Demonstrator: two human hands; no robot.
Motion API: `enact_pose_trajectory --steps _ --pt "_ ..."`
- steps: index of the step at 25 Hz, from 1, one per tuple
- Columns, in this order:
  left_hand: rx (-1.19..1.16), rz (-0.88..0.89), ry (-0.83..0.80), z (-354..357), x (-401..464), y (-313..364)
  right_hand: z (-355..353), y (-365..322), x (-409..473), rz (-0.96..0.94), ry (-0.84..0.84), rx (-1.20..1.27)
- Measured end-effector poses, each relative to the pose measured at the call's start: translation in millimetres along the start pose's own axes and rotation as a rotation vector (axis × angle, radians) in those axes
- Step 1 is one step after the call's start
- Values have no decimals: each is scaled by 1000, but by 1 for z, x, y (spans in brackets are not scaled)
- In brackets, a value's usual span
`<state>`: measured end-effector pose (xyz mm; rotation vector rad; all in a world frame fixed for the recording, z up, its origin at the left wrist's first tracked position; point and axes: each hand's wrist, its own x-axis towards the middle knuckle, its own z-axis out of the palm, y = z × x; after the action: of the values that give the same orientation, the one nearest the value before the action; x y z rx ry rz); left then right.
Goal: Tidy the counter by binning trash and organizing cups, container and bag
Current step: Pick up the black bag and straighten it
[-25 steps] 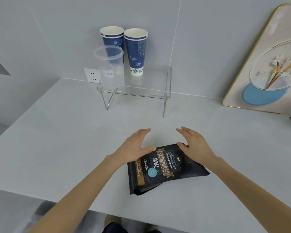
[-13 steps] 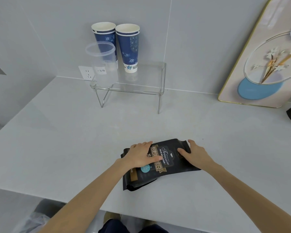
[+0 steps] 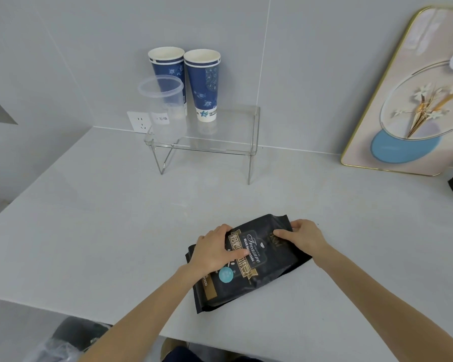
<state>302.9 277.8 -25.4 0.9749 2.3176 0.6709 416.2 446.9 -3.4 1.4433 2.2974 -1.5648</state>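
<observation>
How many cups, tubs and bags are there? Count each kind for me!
Blue paper cups: 2
Clear plastic tub: 1
Black coffee bag: 1
Total: 4

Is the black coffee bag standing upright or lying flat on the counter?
Lying flat. The black coffee bag rests on the counter with its printed front facing up, and the left hand and right hand rest on it.

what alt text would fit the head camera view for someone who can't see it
Both hands, left hand and right hand, grip a black coffee bag lying on a pale counter. Behind, a clear shelf holds two blue paper cups and a clear container.
</observation>
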Motion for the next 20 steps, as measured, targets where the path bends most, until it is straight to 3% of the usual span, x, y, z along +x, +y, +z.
enact_pose_trajectory --steps 3,9,14,17,20 --pt "-143 1 -7 -17 3 2 -1 -26 0 -127 51 -89" --pt "-306 35 219 -53 13 25 -3 -98 -13 -554 166 -408" --pt "-240 88 389 -71 22 38 -12 -130 -23 -792 189 -576" --pt "-251 49 465 -68 22 36 -15 -120 -15 -856 205 -501" --pt "-289 -12 515 -66 20 25 -10 -85 -13 -721 331 -131"
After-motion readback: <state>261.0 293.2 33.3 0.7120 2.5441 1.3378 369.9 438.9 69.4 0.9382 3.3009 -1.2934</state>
